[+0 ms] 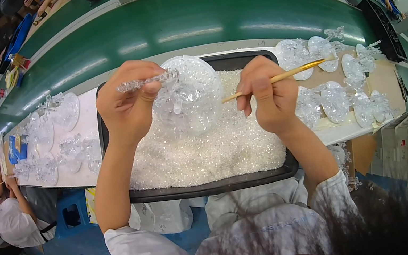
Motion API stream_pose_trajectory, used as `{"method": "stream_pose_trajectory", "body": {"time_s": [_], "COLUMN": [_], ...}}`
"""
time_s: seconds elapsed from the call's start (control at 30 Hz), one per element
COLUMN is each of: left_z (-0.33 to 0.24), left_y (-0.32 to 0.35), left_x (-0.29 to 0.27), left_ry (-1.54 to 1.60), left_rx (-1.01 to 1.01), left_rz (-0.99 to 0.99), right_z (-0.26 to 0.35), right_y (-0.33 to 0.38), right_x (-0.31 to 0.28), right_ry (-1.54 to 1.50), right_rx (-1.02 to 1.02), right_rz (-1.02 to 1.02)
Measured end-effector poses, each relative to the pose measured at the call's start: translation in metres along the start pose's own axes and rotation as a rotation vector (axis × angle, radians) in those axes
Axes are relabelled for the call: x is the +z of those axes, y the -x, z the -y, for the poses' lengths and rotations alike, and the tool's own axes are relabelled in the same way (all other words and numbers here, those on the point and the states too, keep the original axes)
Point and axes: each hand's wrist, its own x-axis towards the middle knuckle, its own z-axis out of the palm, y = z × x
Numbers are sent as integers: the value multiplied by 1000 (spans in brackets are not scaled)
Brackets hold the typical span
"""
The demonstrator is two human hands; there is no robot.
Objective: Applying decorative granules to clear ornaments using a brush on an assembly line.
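Below the held clear ornament (185, 95), open room is offered above the granule-filled black tray (213, 185). Both flanks are blocked by clear pieces (337, 100) crowded on the white board (88, 128).

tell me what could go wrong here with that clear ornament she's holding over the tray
The left hand grips the clear ornament only by its thin stem, so it might slip or snap and drop into the black tray of white granules. The right hand holds a thin brush close against it, and a hard push could tilt or crack it. Finished clear pieces crowd the table by the right elbow and could be knocked.
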Motion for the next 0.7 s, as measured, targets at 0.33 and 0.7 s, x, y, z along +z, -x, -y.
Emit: {"method": "stream_pose_trajectory", "body": {"time_s": [0.33, 0.7], "left_z": [1, 1], "left_y": [1, 2], "left_x": [-1, -1], "left_ry": [4, -46], "left_rx": [-16, -11], "left_rz": [-13, -37], "right_z": [1, 2], "right_y": [1, 1], "right_x": [1, 1], "right_ry": [2, 13], "right_rx": [4, -4], "right_rz": [-7, -6]}}
